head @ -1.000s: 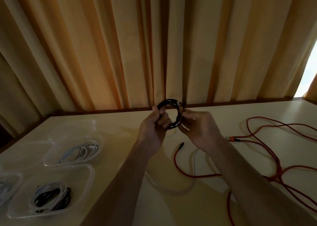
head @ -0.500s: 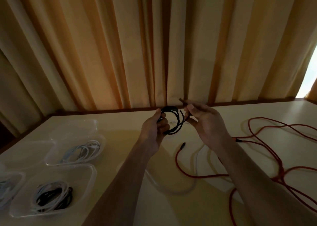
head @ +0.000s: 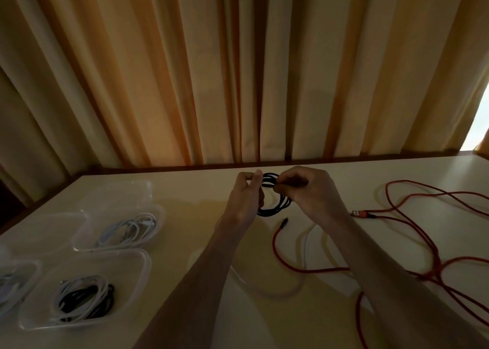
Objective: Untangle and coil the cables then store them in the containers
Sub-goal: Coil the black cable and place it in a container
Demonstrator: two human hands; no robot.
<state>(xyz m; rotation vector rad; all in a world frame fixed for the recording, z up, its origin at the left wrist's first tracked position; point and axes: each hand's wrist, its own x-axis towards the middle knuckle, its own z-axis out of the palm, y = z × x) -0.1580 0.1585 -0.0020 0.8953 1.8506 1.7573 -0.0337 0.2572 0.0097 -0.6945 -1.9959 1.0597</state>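
Note:
A small coil of black cable (head: 275,205) hangs in the air above the table's middle. My left hand (head: 246,197) grips the coil's left side. My right hand (head: 309,192) pinches the coil's top strands. A long red cable (head: 412,232) lies loose and tangled across the right half of the table. Beneath my arms a white cable (head: 305,245) curves over the tabletop. On the left stand clear plastic containers: one (head: 137,258) holds coiled white and black cables, another (head: 156,213) holds a coiled white cable.
Two more clear containers, one (head: 47,224) at the left edge and one (head: 124,192) further back, look bare inside. A further container (head: 31,266) at the far left holds a pale cable. Orange curtains (head: 238,70) hang behind the cream table (head: 185,205).
My right hand has come back down from above the coil and now pinches its top strands. Both hands and the coil sit slightly lower over the table.

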